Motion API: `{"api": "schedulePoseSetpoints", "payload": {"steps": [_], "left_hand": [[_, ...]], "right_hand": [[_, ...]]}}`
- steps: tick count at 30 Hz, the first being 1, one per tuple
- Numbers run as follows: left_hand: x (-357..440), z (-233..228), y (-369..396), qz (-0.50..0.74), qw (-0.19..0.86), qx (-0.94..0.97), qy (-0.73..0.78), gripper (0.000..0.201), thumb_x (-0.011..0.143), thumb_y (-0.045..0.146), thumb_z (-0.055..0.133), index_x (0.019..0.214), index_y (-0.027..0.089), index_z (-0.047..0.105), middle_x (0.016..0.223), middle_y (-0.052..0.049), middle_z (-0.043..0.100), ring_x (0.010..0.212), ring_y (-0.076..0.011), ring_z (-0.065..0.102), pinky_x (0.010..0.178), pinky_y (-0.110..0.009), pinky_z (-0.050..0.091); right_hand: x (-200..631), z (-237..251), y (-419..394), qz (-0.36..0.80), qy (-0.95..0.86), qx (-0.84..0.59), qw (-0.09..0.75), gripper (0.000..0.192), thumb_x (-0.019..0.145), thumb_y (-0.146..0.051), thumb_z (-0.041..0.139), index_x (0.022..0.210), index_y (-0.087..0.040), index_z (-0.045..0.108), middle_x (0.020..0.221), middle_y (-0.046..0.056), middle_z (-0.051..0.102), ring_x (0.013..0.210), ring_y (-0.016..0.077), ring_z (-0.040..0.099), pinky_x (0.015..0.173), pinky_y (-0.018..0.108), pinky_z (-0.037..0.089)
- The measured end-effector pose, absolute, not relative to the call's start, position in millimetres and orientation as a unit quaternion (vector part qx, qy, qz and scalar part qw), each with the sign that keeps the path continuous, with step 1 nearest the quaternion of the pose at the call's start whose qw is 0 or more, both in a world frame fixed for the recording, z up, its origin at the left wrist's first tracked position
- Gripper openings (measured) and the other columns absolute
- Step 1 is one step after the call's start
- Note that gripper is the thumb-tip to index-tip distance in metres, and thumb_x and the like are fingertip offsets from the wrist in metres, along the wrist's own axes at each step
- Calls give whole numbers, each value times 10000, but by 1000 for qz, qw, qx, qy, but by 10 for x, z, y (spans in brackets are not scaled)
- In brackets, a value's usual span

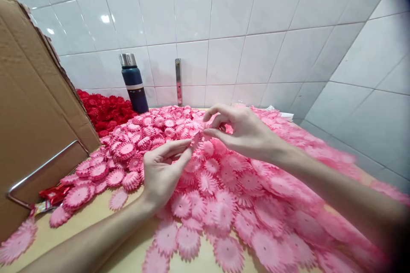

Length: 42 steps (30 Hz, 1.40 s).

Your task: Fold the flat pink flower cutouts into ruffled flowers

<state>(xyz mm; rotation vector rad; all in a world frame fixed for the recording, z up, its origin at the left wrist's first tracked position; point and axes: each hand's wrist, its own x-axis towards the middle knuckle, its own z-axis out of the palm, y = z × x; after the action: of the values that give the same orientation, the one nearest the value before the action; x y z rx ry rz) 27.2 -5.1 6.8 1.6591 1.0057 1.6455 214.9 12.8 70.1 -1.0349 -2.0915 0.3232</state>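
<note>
My left hand [165,168] pinches a small pink petal disc [196,140] between thumb and fingertips, above the middle of the pile. Just right of it, my right hand [235,130] has its thumb and fingers curled together at the disc's upper edge; what lies between those fingertips is too small to make out. Beneath both hands spreads a large heap of pink fringed fabric-like discs [211,165], many with a tiny hole in the centre. Fuller, layered pink flowers [124,149] lie to the left of my hands.
A cardboard box [35,106] stands at the left, with a bent metal rod [45,166] before it. Behind are red flowers [105,111], a dark blue bottle [134,87] and a metal strip [178,81] against the tiled wall [192,13]. A red wrapper [54,195] lies on the table [121,251].
</note>
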Motion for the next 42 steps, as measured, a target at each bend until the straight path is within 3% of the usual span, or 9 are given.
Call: {"api": "schedulePoseSetpoints", "payload": {"steps": [6,17,20,22,23,29,33,37,42], "left_hand": [[311,115,-29,642,321,587,375,172,712,181,765,883,183,753,859,-24,779,793,-187,745,761,-281,635],[312,181,25,665,401,529,344,209,669,180,798,867,151,740,797,-39,778,766,-205,746,744,-308,634],[258,156,66,670,412,510,348,205,666,195,802,854,153,731,744,-30,768,727,-185,740,709,-285,626],[232,131,101,670,401,509,362,203,670,211,799,850,152,725,730,-28,758,708,-171,728,690,-277,618],[226,117,118,665,396,517,366,214,677,219,794,867,155,721,759,-31,757,717,-165,721,695,-276,612],[243,37,168,647,373,552,372,343,732,219,742,1070,198,686,1055,-54,712,919,-147,662,848,-278,549],[247,20,158,624,399,566,363,252,756,265,731,991,175,710,974,-54,722,898,-166,664,835,-286,535],[249,8,151,608,408,568,377,177,774,304,718,859,149,703,850,-29,700,792,-130,631,755,-227,507],[221,5,142,595,406,580,381,261,842,369,636,712,143,627,690,0,606,624,-90,518,586,-187,436]], "right_hand": [[2159,696,122,238,-751,-438,432,203,809,-355,660,931,-202,607,683,22,681,603,160,587,522,292,420],[2053,652,103,229,-693,-456,509,237,772,-383,712,908,-210,624,784,67,726,708,222,675,619,359,527],[2201,728,150,184,-654,-450,580,141,800,-317,693,860,-203,636,863,89,722,790,222,685,706,367,543],[2337,838,164,135,-575,-435,679,155,750,-266,741,819,-199,620,869,101,718,827,224,690,770,365,543],[2394,900,159,120,-555,-454,687,176,732,-256,755,831,-201,621,882,104,721,838,231,692,788,375,539],[2434,1059,50,134,-621,-515,575,285,628,-252,807,856,-203,642,773,69,719,749,250,688,623,360,515],[2400,990,56,151,-697,-495,497,288,716,-303,738,952,-221,595,658,0,654,597,177,608,525,310,446],[2393,965,75,149,-722,-488,468,208,792,-303,668,930,-217,539,543,-47,534,461,116,463,448,283,337],[2388,948,97,184,-729,-478,454,213,817,-381,653,893,-221,533,501,-56,482,512,142,541,441,269,309]]}}
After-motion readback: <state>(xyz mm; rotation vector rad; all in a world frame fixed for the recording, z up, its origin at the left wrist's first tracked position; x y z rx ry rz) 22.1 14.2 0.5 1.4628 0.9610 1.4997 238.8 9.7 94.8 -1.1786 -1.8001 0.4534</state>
